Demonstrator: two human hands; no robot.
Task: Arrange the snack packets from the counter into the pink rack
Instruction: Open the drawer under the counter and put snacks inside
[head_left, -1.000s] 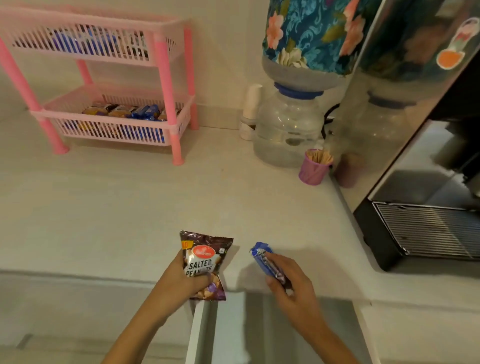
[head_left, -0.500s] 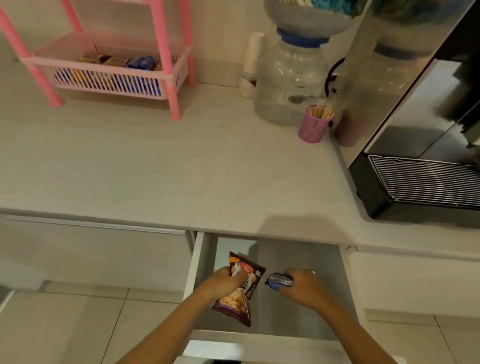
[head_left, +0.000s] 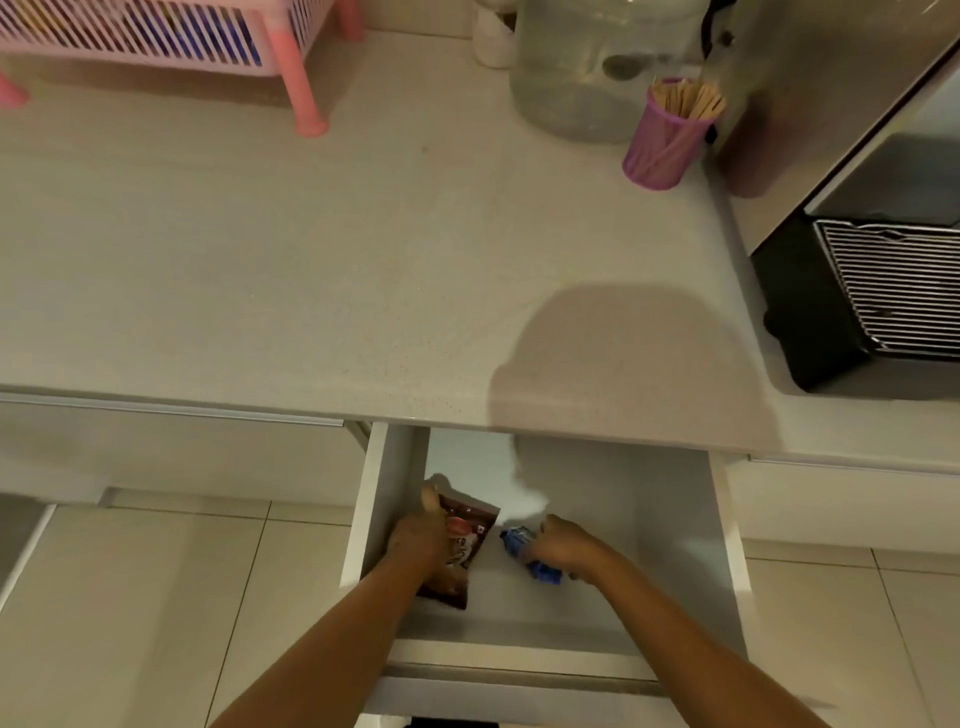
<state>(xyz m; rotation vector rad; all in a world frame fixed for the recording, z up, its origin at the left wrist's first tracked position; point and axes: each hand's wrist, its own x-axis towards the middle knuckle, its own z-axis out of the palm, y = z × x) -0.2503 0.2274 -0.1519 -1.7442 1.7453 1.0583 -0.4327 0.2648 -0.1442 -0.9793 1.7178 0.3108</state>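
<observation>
My left hand (head_left: 418, 538) grips a brown salted-peanuts packet (head_left: 464, 545) down inside an open white drawer (head_left: 727, 545) below the counter. My right hand (head_left: 563, 545) is closed on a small blue snack packet (head_left: 519, 543) beside it, also inside the drawer. The pink rack (head_left: 291, 67) stands at the far left of the counter; only its lower basket shows, with several packets behind the slats.
A clear water jar (head_left: 587, 67) and a purple cup of wooden sticks (head_left: 662, 150) stand at the back of the pale counter (head_left: 311, 270). A black machine with a metal grille (head_left: 893, 296) fills the right side. Tiled floor lies below.
Both hands went from the counter's front edge down into the drawer with their packets, and have sunk lower. The view has tilted downward, cutting off the rack's top shelf.
</observation>
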